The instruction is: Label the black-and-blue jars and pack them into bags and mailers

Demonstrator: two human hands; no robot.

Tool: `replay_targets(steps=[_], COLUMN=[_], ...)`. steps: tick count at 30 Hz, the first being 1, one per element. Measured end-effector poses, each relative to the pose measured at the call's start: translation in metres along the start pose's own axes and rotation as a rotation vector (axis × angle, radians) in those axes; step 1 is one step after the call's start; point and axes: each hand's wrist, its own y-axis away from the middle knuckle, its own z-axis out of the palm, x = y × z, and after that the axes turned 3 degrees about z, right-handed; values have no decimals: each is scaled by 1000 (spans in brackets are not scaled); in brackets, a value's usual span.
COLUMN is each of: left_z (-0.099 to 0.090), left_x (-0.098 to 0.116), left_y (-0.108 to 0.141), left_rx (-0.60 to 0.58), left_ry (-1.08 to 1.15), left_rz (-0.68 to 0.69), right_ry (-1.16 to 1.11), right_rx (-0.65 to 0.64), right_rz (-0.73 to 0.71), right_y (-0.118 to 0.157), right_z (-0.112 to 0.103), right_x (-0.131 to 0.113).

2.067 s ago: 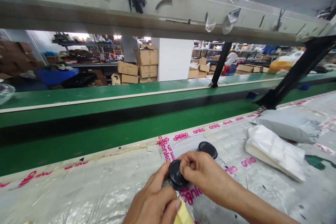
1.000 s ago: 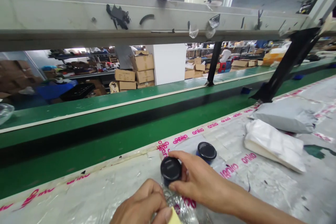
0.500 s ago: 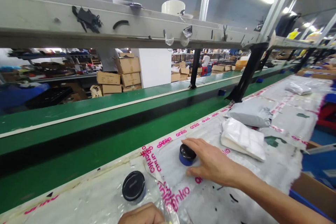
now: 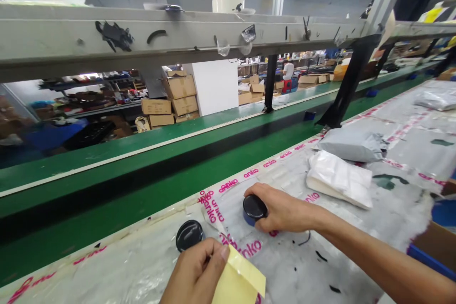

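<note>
Between the thumb and fingers of my left hand is a yellow paper, low in the view. My right hand grips a round container with a black lid and blue side, which rests on the plastic-covered table. A second black-lidded round container sits just behind my left hand, partly covered by it.
White packets and a grey plastic bag lie right of my right hand. A green conveyor runs beyond the table. Overhead crosses a metal shelf beam, with a black post at the right.
My left hand has risen further into view, showing the yellow paper. My right hand has closed around the blue-sided container. The view has shifted slightly.
</note>
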Motion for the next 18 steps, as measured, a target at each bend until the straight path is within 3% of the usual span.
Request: replay_targets(steps=[5,8,11,15,18], left_z=[5,5,5,7,8], left_x=[-3,-2,1,4,3], left_y=[-2,-2,-1,0,1], left_rx=[58,97,139,248,302], left_ry=[-16,-56,-121,-257,-369], left_rz=[29,79,139,289,355], right_ry=[85,12,-202,-457,-610], right_rx=[-59,105,221,111,105], right_rz=[35,10,49,65,112], right_y=[1,22,47,56,50], right_z=[-11,-11,3,31,43], right_x=[-7,-24,-44,-60,-60])
